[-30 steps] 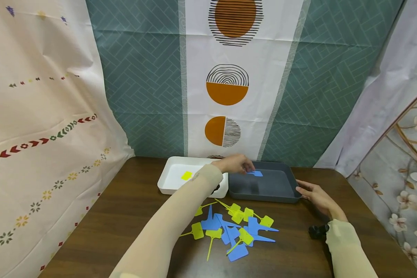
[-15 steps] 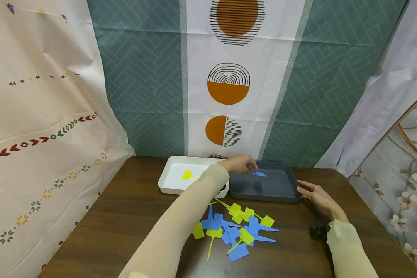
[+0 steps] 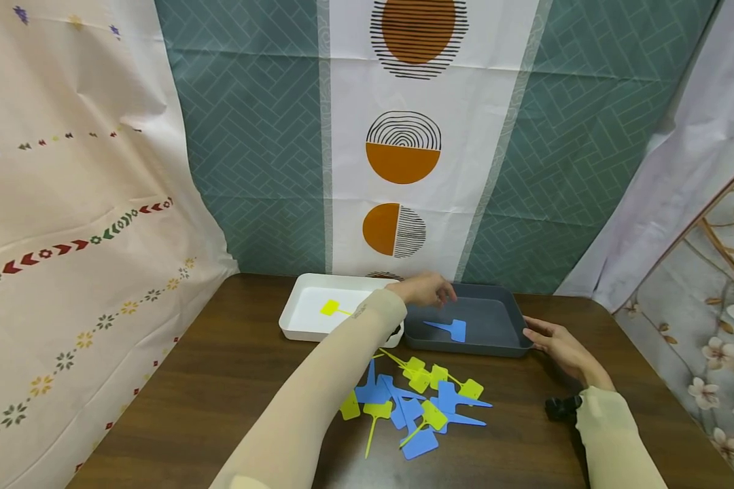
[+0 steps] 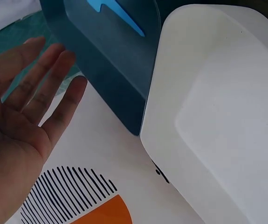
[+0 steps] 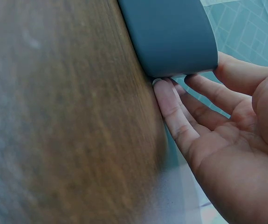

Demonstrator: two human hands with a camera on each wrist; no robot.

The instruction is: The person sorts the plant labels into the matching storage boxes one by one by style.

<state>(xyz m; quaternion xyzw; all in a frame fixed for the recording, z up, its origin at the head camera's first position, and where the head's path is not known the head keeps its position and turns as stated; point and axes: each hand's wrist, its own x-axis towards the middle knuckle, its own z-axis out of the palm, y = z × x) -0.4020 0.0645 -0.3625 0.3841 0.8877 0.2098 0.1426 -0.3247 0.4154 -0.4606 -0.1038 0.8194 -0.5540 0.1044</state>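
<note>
My left hand (image 3: 425,290) is above the left end of the dark grey tray (image 3: 492,319), its fingers spread and loose with nothing between them. Beneath it, a blue T-shaped plant label (image 3: 457,331) lies flat on the tray floor; part of this label also appears in the left wrist view. At the tray's right end, my right hand (image 5: 236,140) touches the outer wall with relaxed fingertips, the thumb near the rim. Left of the grey tray stands a white tray (image 3: 300,319) holding a yellow plant label (image 3: 329,308), partly hidden by my left forearm.
In front of the trays is a loose pile of blue plant labels (image 3: 418,445) and yellow plant labels (image 3: 377,410), several overlapping. They lie on a brown wooden table (image 3: 220,401). A patterned curtain (image 3: 269,170) hangs close behind the trays.
My left hand has let go of the blue plant label, which has dropped to the grey tray's floor, nearer the front wall. The right hand stays at the tray's end.
</note>
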